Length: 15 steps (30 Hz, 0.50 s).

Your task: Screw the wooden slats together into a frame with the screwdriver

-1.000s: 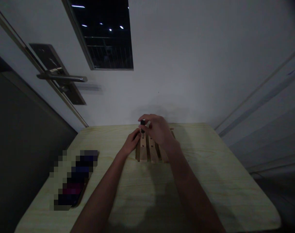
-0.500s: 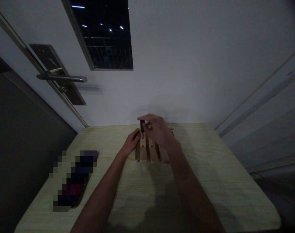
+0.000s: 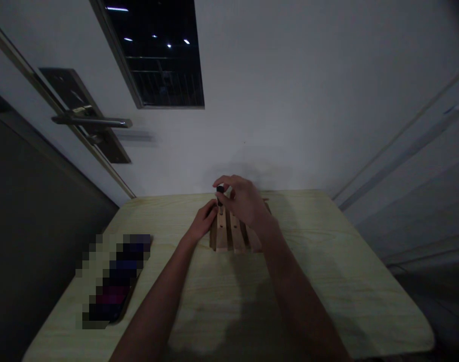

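Observation:
A small slatted wooden piece [image 3: 231, 236] lies at the far middle of the pale wooden table [image 3: 327, 281]. My right hand [image 3: 242, 201] pinches a short screwdriver with a black handle [image 3: 219, 193], held upright with its tip on the leftmost slat. My left hand [image 3: 204, 220] rests against the left side of the wooden piece, fingers curled on its edge.
A blurred dark flat object [image 3: 116, 279] lies near the table's left edge. A white wall rises right behind the table. A door with a metal lever handle [image 3: 91, 121] and a dark glass panel [image 3: 157, 53] stands at the left.
The hands stay in place on the wooden piece; the right fingers shift slightly round the screwdriver handle. The view drifts a little.

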Motion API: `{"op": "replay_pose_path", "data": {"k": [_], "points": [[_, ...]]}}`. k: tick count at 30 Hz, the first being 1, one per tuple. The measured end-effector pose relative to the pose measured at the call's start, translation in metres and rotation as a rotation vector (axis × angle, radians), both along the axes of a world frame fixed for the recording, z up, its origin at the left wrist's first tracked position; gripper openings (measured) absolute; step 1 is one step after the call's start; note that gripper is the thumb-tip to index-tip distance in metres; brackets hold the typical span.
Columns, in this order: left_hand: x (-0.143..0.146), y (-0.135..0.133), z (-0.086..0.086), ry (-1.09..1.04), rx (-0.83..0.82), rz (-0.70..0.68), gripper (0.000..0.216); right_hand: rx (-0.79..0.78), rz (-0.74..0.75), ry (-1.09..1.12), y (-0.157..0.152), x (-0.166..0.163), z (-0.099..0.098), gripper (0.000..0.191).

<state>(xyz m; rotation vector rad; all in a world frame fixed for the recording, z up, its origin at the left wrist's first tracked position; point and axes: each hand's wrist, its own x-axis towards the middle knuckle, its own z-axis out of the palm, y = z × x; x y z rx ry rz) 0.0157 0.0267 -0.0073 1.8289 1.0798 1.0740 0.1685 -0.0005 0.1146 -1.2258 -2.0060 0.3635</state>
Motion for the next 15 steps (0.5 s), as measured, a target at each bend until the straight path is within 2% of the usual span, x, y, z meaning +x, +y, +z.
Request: {"op": "replay_pose_path", "data": {"k": [3,11,15], "points": [[-0.0002,0.0007,-0.0008,0.007,-0.002,0.003,0.035,0.003,-0.012,0.001,0.0004,0.0006,-0.001,0.009],[-0.0005,0.0006,-0.0022,-0.013,-0.021,0.016,0.04,0.008,-0.011,0.079,0.002,-0.002,-0.0038,0.02],[0.0003,-0.0001,0.0001,-0.017,-0.017,0.003,0.037,0.006,0.026,0.103,0.0036,-0.0016,-0.0036,0.009]]}}
